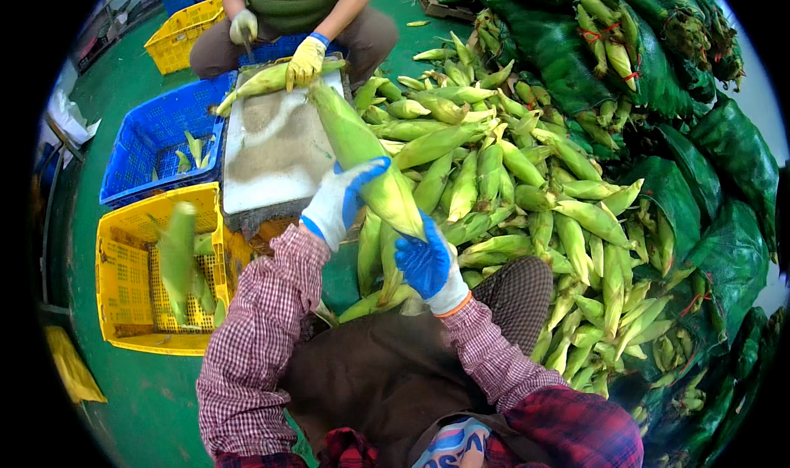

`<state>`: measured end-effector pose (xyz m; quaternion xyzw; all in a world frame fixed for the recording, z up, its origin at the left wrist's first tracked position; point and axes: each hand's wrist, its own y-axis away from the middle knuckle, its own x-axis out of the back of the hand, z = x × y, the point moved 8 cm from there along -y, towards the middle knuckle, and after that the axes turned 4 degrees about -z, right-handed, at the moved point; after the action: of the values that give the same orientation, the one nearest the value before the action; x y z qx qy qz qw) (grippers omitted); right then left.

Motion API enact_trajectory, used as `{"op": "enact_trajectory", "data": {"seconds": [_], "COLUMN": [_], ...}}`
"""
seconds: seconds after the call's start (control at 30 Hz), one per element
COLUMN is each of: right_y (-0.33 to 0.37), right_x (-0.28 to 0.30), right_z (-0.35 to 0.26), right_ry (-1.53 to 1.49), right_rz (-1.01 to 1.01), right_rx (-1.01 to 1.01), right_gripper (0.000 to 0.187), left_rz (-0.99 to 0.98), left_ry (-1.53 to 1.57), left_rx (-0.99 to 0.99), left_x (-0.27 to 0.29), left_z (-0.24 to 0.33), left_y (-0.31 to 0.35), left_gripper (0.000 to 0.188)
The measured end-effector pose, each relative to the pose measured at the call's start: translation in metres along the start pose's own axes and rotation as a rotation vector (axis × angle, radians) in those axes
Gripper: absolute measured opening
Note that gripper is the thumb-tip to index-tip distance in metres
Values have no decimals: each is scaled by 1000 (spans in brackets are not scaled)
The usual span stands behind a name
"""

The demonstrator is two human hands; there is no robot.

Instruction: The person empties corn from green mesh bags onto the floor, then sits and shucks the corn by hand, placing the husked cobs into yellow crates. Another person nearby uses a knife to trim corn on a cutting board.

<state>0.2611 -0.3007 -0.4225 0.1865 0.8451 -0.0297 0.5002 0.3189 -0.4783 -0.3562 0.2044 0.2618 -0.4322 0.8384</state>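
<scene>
The left grip clasps a corn ear midway, while the right grip seemingly pinches its near end.

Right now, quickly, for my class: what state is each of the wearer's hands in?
Left hand: closed, holding an ear of corn around its middle.
Right hand: closed on the same ear's lower end.

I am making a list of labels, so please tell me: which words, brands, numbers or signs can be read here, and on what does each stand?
Light-blue and white printed cloth at the lower edge: dark blue letters, partly cut off; wording withheld.
Long green corn ear in its husk, nearest yellow plastic crate, nearest blue plastic crate: no readable text.
</scene>
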Motion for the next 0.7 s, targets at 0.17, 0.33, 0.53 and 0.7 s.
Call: {"op": "enact_trajectory", "data": {"seconds": [0.17,0.33,0.53,0.7], "right_y": [5,4,-15,-16], "right_x": [64,136,146,168], "right_z": [18,26,65,66], "right_ry": [1012,1831,1947,1855], "right_rz": [172,568,615,633], "right_rx": [-128,-334,-730,-601], "right_gripper": [64,110,124,120], "left_rz": [187,438,473,459], "left_ry": [-419,-1591,-1893,-2071], "left_rx": [-101,-61,145,33], "left_x": [32,42,48,45], "left_z": [40,79,79,80], "left_y": [-8,-6,-16,-29], "left_gripper": [44,79,88,87]}}
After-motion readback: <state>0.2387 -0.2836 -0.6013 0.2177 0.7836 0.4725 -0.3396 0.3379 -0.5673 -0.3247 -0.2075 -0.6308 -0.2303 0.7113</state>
